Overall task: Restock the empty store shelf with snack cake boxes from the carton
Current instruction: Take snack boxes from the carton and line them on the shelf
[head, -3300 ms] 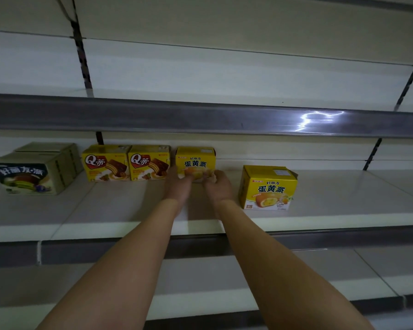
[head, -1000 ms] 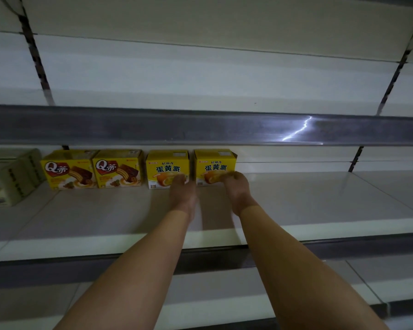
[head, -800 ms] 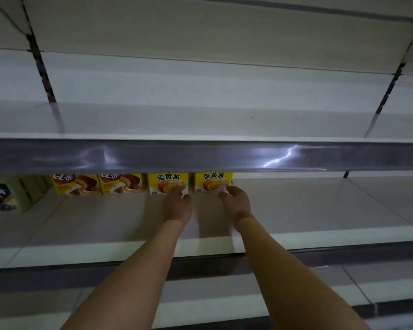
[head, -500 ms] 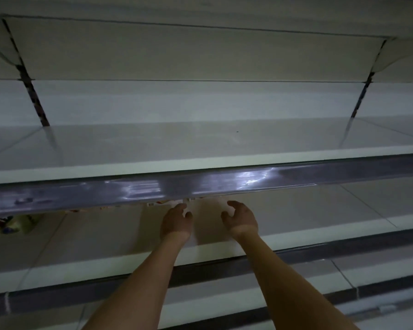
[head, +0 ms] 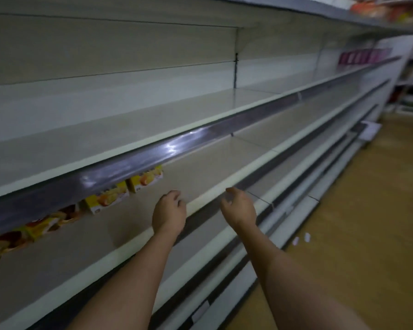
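Yellow snack cake boxes (head: 126,188) sit in a row at the back of the shelf (head: 212,163), half hidden under the grey price rail (head: 153,158) of the shelf above; two yellow ones show clearest, and blurred red-and-yellow boxes (head: 34,227) run on to their left. Right of the row the shelf is bare. Both hands hang just in front of the boxes and hold nothing: the left hand (head: 169,214) with fingers loosely curled, the right hand (head: 239,208) beside it, thumb up, the two apart. The carton is not in view. The risk I see: a sleeve or wrist could clip the nearest yellow box and skew the row. Also, the low rail hides the box tops, so the next box may be set crooked or catch under it. Small scraps (head: 302,238) lie on the wooden floor (head: 367,234).
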A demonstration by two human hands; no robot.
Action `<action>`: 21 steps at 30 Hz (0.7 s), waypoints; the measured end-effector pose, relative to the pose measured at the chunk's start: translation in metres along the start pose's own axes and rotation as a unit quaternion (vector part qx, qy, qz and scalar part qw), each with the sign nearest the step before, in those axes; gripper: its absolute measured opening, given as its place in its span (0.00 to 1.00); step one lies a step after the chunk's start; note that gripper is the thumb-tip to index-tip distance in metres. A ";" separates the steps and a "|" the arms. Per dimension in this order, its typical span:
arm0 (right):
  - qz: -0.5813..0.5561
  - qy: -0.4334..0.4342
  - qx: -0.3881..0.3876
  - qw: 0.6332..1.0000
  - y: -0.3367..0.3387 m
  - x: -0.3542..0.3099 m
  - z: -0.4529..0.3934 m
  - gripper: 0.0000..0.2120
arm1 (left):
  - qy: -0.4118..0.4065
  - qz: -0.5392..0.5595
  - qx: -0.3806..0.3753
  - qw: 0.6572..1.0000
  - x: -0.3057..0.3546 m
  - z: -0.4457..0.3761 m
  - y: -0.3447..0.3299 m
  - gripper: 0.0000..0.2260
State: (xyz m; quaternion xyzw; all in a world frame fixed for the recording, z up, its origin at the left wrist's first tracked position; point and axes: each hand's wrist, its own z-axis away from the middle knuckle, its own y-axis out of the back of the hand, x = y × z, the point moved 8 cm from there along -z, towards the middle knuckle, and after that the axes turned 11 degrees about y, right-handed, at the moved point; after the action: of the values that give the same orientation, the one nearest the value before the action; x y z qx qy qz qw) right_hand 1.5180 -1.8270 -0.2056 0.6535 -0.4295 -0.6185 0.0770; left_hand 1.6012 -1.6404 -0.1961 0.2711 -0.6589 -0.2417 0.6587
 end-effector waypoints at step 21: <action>0.175 -0.341 0.167 0.908 0.180 0.156 0.395 0.20 | -0.243 -0.084 -0.352 0.900 0.038 0.336 -0.179 0.14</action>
State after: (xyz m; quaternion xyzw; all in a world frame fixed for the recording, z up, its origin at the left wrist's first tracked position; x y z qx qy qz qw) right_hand 1.0675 -1.8709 -0.2956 0.3207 -0.6343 -0.6992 -0.0775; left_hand 1.2729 -1.8107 -0.2937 0.0089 -0.6455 -0.5703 0.5080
